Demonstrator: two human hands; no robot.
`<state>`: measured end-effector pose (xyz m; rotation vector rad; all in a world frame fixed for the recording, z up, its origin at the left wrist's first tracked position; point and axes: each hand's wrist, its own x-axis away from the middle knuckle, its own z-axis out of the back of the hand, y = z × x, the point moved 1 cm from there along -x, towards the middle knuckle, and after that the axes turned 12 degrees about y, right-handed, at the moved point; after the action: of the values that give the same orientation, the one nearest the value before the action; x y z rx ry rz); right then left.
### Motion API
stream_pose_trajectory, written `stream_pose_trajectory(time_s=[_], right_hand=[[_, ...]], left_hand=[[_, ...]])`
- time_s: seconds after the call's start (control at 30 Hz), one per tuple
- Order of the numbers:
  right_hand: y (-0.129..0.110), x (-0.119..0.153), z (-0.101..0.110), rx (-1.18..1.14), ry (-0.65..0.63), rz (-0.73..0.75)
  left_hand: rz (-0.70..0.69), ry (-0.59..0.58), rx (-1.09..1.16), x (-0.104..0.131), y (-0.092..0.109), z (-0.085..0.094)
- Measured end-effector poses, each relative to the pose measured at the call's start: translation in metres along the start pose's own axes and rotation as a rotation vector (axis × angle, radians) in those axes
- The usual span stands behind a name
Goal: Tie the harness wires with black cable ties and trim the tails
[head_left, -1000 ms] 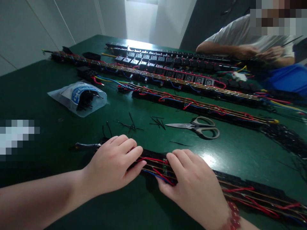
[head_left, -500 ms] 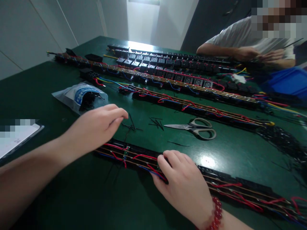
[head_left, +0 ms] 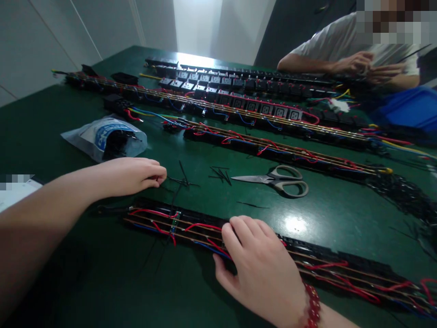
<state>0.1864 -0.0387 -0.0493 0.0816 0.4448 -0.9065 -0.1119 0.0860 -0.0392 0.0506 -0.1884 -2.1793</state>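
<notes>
My right hand (head_left: 261, 264), a red bead bracelet at its wrist, grips the near power strip (head_left: 201, 232) across its middle, thumb on the near side and fingers over the far edge. Copper bars and red and blue wires run along this black strip. Thin black cable ties cross its left part, their tails lying on the table. My left hand (head_left: 145, 175) is above the table beyond the strip's left end, fingertips pinched together. Loose cable ties (head_left: 184, 181) lie just right of those fingertips; whether one is between them is unclear. Scissors (head_left: 273, 180) rest beyond the strip, blades pointing left.
A plastic bag (head_left: 90, 136) of black ties lies behind my left hand. More wired strips (head_left: 273, 150) stretch across the green table (head_left: 112, 282). A black bundle (head_left: 406, 200) is at right, a blue bin (head_left: 409, 109) behind it. Opposite, a co-worker's hands (head_left: 368, 68) are busy.
My left hand has moved left and slightly down, away from the loose cable ties. My right hand keeps its grip on the near power strip. The co-worker's hands have shifted a little.
</notes>
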Motion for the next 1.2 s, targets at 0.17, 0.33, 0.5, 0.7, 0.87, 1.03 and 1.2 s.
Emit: stream_pose_trajectory(time_s=[0.17,0.33,0.5,0.7,0.87,1.03,1.2], right_hand=[[0.001,0.001,-0.001,0.016,0.033,0.013],[0.002,0.002,-0.003,0.026,0.038,0.018],[0.000,0.001,-0.002,0.035,0.022,0.019],[0.000,0.002,-0.002,0.032,0.023,0.016],[0.000,0.002,-0.001,0.037,0.027,0.022],[0.000,0.001,-0.002,0.041,0.023,0.014],[0.000,0.002,-0.003,0.035,0.049,0.014]], left_hand=[[-0.007,-0.015,0.015,-0.008,0.013,-0.005],[-0.064,0.038,-0.027,-0.007,0.020,-0.001],[-0.082,0.015,0.053,-0.003,0.030,0.001],[-0.141,-0.011,0.082,-0.002,0.035,-0.004],[-0.180,0.043,0.034,-0.002,0.033,-0.006],[-0.214,0.085,-0.014,-0.003,0.033,-0.006],[-0.221,0.111,-0.246,-0.005,0.032,-0.004]])
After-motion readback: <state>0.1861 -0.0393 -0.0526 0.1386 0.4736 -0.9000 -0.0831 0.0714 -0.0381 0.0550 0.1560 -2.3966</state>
